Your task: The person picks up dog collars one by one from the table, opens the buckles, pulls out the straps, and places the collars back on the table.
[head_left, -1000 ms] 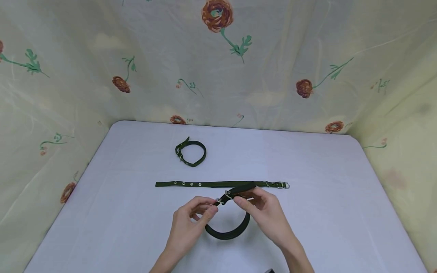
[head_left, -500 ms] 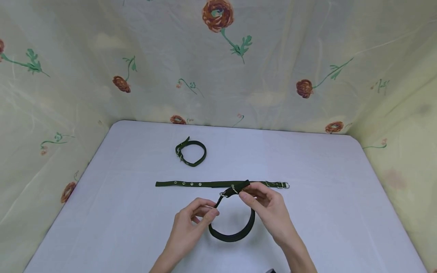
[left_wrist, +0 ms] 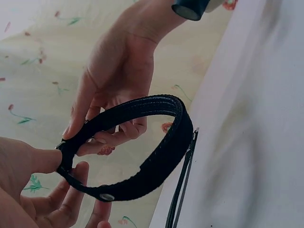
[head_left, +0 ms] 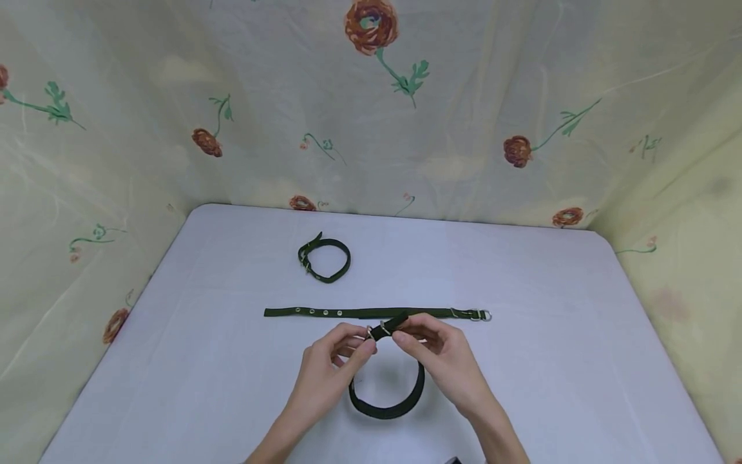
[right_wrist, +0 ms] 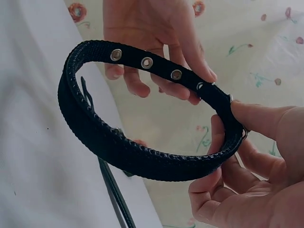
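Note:
Both hands hold a dark collar (head_left: 387,411), bent into a ring above the table, with metal-rimmed eyelets (right_wrist: 147,62) along its strap. My left hand (head_left: 333,364) pinches it beside a metal ring (head_left: 369,332). Close by, my right hand (head_left: 443,361) pinches the buckle end past a metal loop (head_left: 385,327). In the left wrist view the lower band hangs free of the fingers. Fingers partly hide the fastening. Just behind the hands lies a straightened green collar (head_left: 371,313) with eyelets at its left and metal fittings at its right.
Farther back, a buckled green collar (head_left: 346,264) lies in a loop on the white table (head_left: 522,290). Flower-printed curtains (head_left: 261,96) rise behind the table and along both sides. A small dark object (head_left: 454,461) shows at the bottom edge, only partly in view.
The right hand moved slightly away and then back left with the buckle end. The left hand has shifted right, up to the metal ring. The hands are now closer together; the other collars stayed put.

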A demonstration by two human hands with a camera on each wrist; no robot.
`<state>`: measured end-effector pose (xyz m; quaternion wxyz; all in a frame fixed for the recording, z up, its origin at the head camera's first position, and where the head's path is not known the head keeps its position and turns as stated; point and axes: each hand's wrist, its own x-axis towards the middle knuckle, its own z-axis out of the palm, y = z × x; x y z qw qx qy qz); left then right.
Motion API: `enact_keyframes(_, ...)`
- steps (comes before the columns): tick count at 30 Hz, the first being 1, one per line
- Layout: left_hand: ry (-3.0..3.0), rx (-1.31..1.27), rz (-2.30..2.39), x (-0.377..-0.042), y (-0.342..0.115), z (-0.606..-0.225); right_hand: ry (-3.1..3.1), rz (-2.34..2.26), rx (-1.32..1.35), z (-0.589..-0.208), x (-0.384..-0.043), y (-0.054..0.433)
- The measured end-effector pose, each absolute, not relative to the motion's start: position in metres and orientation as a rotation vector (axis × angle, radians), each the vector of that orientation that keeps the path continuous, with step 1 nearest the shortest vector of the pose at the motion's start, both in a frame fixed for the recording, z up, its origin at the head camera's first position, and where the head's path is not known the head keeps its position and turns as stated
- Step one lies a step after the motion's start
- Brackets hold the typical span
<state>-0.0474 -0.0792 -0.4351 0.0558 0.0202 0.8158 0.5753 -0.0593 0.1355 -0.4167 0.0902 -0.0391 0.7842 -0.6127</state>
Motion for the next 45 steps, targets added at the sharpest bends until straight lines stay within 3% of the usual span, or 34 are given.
enact_keyframes(12, 2.489, 0.047, 1.759, -0.050, -0.085, -0.437, 2.389, -1.844, -0.005, -0.416, -0.061, 0.136)
enact_keyframes(37, 2.472, 0.101, 1.729, -0.050, -0.084, -0.436, 2.386, -1.735, -0.140, -0.418, -0.060, 0.132)
enact_keyframes(45, 2.499, 0.102, 1.680, -0.050, -0.090, -0.438, 2.453, -1.753, -0.077, -0.415, -0.060, 0.138)
